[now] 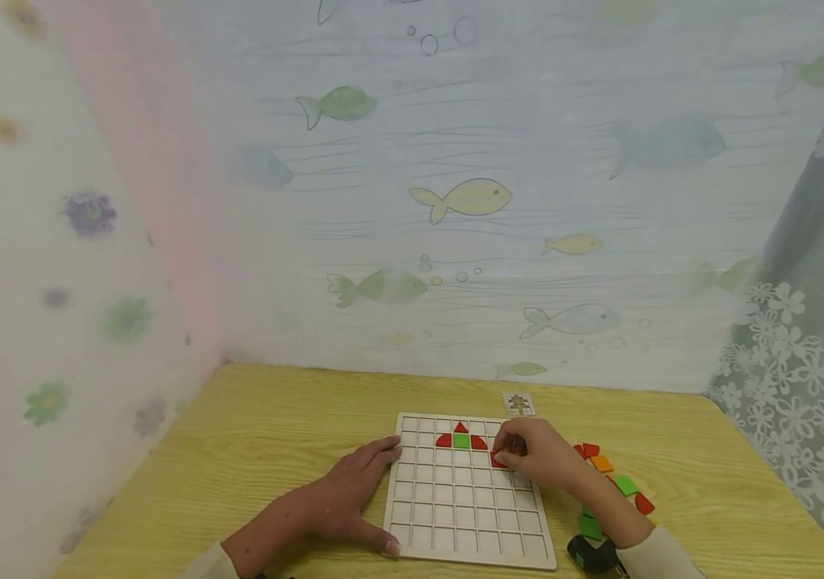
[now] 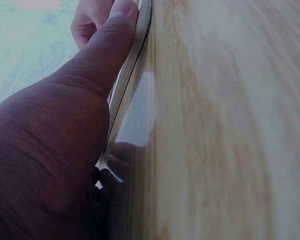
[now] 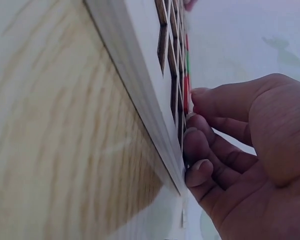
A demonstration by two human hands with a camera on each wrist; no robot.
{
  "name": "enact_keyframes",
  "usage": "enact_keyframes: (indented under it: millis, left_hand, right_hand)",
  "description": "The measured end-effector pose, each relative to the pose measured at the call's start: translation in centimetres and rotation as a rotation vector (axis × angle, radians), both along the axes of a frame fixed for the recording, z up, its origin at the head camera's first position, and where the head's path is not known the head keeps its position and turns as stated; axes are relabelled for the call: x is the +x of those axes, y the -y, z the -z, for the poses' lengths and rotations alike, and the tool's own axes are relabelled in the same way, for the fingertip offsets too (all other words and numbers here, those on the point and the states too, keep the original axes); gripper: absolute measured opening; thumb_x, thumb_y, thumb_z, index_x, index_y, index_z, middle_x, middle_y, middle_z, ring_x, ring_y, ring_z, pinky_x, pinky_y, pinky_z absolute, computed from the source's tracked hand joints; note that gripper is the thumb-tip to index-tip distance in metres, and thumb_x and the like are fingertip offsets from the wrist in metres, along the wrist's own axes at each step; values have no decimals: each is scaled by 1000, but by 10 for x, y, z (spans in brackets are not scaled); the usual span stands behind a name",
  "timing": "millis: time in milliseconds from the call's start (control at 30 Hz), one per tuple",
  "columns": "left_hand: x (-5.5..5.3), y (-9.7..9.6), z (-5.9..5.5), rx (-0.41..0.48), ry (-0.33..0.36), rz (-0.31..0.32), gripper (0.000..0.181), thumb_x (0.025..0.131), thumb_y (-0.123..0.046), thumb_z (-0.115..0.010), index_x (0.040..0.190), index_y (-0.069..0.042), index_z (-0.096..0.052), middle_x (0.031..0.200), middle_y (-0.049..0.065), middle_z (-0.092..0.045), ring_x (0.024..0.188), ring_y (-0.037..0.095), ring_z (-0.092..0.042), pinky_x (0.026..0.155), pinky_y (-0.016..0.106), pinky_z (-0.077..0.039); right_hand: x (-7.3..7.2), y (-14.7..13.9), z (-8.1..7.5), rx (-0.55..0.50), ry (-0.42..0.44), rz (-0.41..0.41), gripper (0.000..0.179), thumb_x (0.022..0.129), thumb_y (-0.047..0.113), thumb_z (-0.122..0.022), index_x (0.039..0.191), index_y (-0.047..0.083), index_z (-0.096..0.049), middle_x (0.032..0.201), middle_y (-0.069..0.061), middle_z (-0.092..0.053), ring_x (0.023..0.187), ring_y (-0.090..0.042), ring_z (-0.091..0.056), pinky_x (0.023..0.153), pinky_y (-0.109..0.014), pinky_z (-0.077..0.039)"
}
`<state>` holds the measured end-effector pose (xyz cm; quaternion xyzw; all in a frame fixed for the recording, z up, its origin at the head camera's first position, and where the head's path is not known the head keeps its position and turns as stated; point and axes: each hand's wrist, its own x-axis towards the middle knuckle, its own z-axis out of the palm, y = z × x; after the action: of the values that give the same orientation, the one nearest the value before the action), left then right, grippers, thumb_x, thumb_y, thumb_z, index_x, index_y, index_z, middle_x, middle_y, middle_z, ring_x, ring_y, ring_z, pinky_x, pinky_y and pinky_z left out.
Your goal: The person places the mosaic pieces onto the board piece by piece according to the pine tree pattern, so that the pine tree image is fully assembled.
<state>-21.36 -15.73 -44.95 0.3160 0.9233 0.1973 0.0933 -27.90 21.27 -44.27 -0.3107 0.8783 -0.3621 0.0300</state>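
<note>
A square wooden grid board (image 1: 403, 507) lies on the table. Along its left edge rests my left hand (image 1: 342, 497), fingers spread, with the thumb at the near corner. Over the board's right side, my right hand (image 1: 543, 452) pinches a red tile (image 1: 497, 461) at a grid cell; its exact shape is partly hidden by the fingers. In the right wrist view, the fingertips (image 3: 199, 95) sit close against the board's surface. Near the board's top, a green square (image 1: 461, 441) has a red triangle (image 1: 461, 428) above it and rounded red pieces (image 1: 444, 441) on both sides.
Loose red, orange and green tiles (image 1: 626, 485) lie right of the board, partly under my right forearm. A small pattern card (image 1: 518, 404) lies behind the board. By the right wrist is a black object (image 1: 587, 555). Patterned curtains or walls border the wooden table (image 1: 274, 418).
</note>
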Motion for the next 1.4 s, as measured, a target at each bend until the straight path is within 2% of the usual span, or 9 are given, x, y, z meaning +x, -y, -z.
enact_keyframes:
  millis: [267, 600, 767, 967, 1400]
  left_hand:
    - [0, 1, 1, -2, -8, 2, 128, 78, -83, -75, 170, -15, -19, 177, 3, -12, 160, 28, -21, 123, 60, -30]
    - [-1, 1, 1, -6, -13, 2, 127, 78, -83, -74, 170, -14, -20, 177, 3, -12, 160, 28, -21, 123, 60, -30]
    - [0, 0, 0, -11, -8, -1, 127, 78, -83, -74, 170, -14, -20, 177, 3, -12, 160, 28, -21, 123, 60, -30]
    - [0, -1, -1, -36, -48, -4, 130, 75, -89, -70, 170, -13, -22, 176, 4, -16, 159, 28, -23, 123, 58, -31]
    - [-1, -1, -1, -53, -49, -21, 133, 71, -95, -66, 170, -17, -24, 176, 1, -18, 160, 27, -25, 123, 57, -32]
  right_hand:
    - [1, -6, 5, -20, -12, 35, 6, 100, 13, -76, 100, 18, -73, 93, 8, -67, 78, -8, -58, 70, -25, -53]
    - [3, -31, 4, -31, -119, 77, 13, 99, 4, -74, 100, 17, -73, 94, 8, -67, 79, -5, -58, 68, -27, -52]
    - [6, -45, 1, -36, -96, 102, 8, 101, 6, -72, 102, 14, -74, 95, 6, -68, 81, -5, -58, 69, -26, -52]
    - [10, -63, -1, -30, -98, 133, 7, 102, 9, -70, 104, 14, -74, 96, 4, -69, 82, -5, -60, 70, -27, -53]
    - [2, -104, 2, -30, -125, 234, 9, 102, 5, -70, 108, 11, -74, 96, 4, -70, 80, -5, -62, 68, -28, -55]
